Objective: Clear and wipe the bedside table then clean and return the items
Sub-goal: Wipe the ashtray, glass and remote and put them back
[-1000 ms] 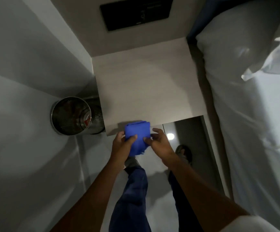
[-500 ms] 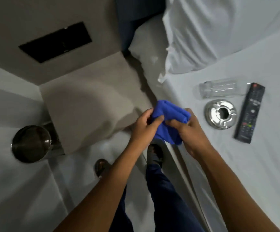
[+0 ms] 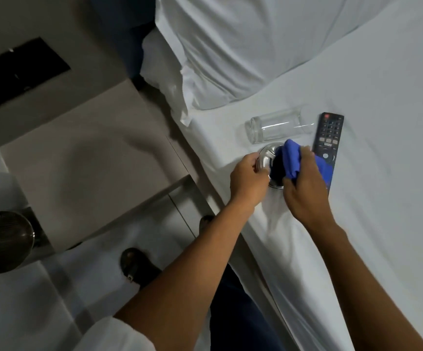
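Observation:
On the white bed lies a round metal ashtray, tilted up on its edge. My left hand grips its left rim. My right hand holds a folded blue cloth and presses it against the ashtray's middle. A clear drinking glass lies on its side just beyond the ashtray. A black remote control lies to the right, partly under the cloth and my right hand. The beige bedside table stands to the left with nothing on its top.
A white pillow fills the head of the bed. A metal waste bin stands on the floor left of the table. A black wall panel sits above the table. My sandalled feet are on the pale floor.
My view and both hands swung right from the table's front edge to the bed. The cloth passed into my right hand alone, and my left hand took hold of the ashtray and tilted it.

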